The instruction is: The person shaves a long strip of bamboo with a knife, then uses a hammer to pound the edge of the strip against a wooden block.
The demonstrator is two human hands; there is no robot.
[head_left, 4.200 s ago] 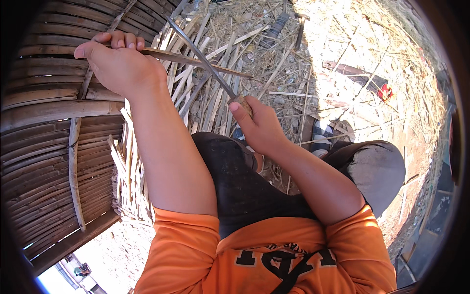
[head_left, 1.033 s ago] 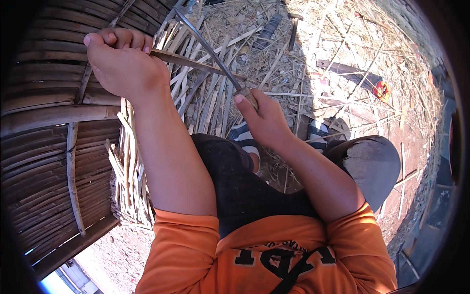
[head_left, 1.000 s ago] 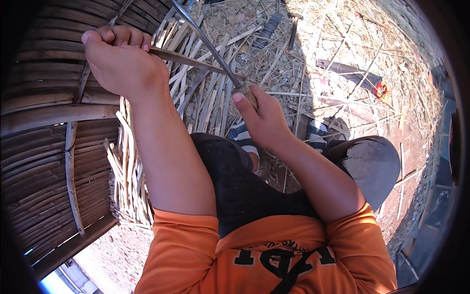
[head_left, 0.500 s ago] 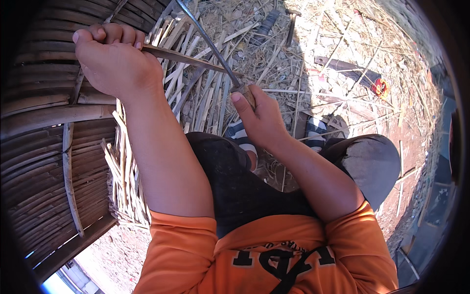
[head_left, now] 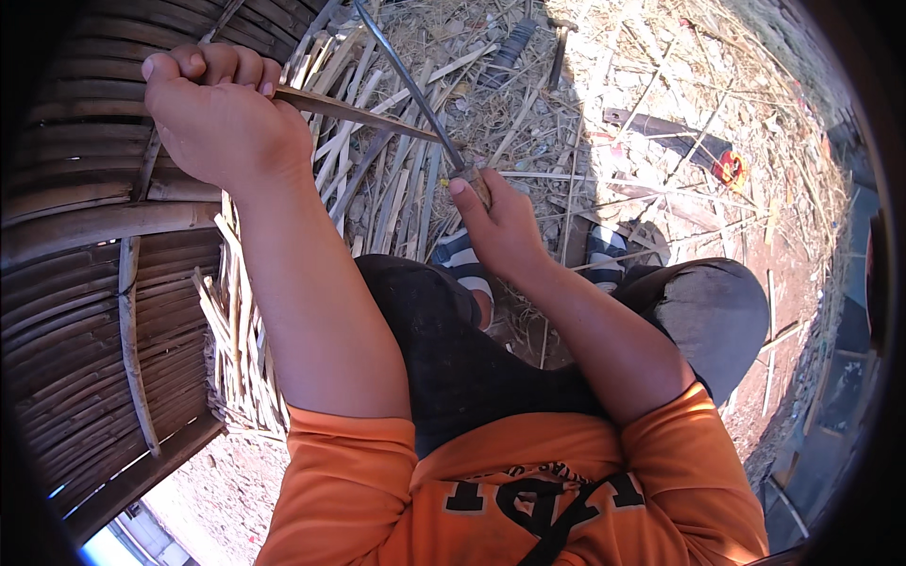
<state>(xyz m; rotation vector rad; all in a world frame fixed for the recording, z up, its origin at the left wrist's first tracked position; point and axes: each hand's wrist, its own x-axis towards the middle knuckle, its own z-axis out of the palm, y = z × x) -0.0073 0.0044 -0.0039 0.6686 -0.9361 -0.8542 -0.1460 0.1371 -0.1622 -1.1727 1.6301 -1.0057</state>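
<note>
My left hand [head_left: 226,118] is closed round a flat brown bamboo strip [head_left: 349,110], raised at the upper left beside the slatted wall. From that hand the strip slants down to the right, and its far end meets the blade close to the handle. My right hand [head_left: 505,222] grips the wooden handle of a long knife [head_left: 406,80], thumb lying along the handle. The narrow grey blade points up and away to the left, its tip near the top edge of the view. A small yellow bit shows beside the handle.
Split bamboo strips [head_left: 401,193] lie heaped between the slatted bamboo wall [head_left: 71,311] and my feet. A handsaw [head_left: 675,137] with a red-and-orange handle, a hammer [head_left: 560,57] and a dark ribbed object [head_left: 510,55] lie on the shaving-strewn ground ahead.
The strip's far end now shows shorter, reaching only to the blade's left side. The knife has tilted slightly, its blade a little lower. My left hand has barely moved.
</note>
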